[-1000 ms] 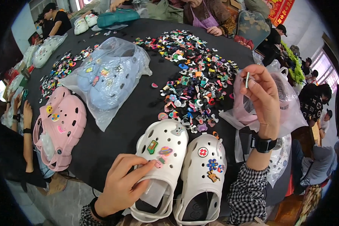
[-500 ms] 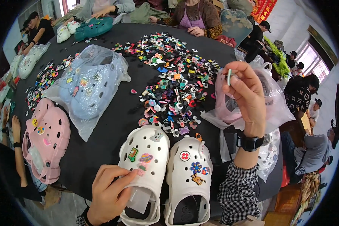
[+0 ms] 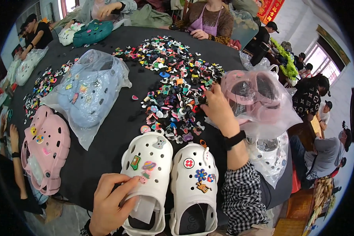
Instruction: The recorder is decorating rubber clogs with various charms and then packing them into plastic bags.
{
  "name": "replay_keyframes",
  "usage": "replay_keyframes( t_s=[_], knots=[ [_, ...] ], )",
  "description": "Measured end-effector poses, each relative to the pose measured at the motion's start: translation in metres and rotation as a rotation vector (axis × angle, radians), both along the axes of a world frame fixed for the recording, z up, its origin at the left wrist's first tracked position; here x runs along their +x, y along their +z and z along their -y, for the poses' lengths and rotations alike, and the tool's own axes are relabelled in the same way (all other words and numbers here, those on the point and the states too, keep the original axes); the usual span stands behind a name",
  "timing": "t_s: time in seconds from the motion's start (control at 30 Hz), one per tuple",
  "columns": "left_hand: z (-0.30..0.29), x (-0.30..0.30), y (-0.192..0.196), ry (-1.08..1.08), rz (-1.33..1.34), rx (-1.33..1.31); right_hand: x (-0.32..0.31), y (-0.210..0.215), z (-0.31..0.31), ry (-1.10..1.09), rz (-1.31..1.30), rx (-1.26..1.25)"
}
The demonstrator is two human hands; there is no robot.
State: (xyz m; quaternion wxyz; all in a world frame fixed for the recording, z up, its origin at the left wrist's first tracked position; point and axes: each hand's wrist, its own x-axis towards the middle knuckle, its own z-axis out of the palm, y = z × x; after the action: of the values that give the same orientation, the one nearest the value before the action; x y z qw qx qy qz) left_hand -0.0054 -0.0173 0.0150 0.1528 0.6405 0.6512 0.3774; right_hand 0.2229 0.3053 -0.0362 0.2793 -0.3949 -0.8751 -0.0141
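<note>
Left hand [image 3: 110,202] spread loosely over the near side of the left white clog [image 3: 147,177], fingers resting on its upper beside a small pink charm [image 3: 142,180], gripping nothing. Right hand [image 3: 218,108] reaching beyond the right white clog [image 3: 194,185] into the heap of coloured charms [image 3: 173,78], fingertips buried there, closure impossible to tell. Bagged pink clogs [image 3: 255,98] just right of that hand
</note>
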Motion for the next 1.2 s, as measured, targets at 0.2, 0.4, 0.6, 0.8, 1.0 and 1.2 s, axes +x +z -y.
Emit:
replay_keyframes(
  t_s=[0.2,0.4,0.6,0.8,1.0,1.2],
  knots=[
    [0.000,-0.006,0.003,-0.061,-0.024,-0.046,-0.002,-0.009,-0.011,0.006,-0.082,-0.199],
    [0.000,-0.008,0.002,-0.077,-0.008,-0.053,-0.009,0.019,-0.005,0.211,-0.276,-0.226],
    [0.000,-0.005,0.006,-0.087,-0.040,-0.029,-0.010,0.025,-0.003,0.275,-0.396,-0.332],
    [0.003,-0.007,0.004,-0.101,-0.003,-0.018,-0.010,0.025,-0.003,0.332,-0.384,-0.448],
    [0.009,-0.008,0.007,-0.013,0.048,-0.055,-0.015,0.020,-0.005,0.444,-0.367,-0.475],
    [0.021,-0.006,0.006,0.008,0.141,-0.085,-0.013,0.051,0.011,0.456,-0.391,-0.604]
  ],
)
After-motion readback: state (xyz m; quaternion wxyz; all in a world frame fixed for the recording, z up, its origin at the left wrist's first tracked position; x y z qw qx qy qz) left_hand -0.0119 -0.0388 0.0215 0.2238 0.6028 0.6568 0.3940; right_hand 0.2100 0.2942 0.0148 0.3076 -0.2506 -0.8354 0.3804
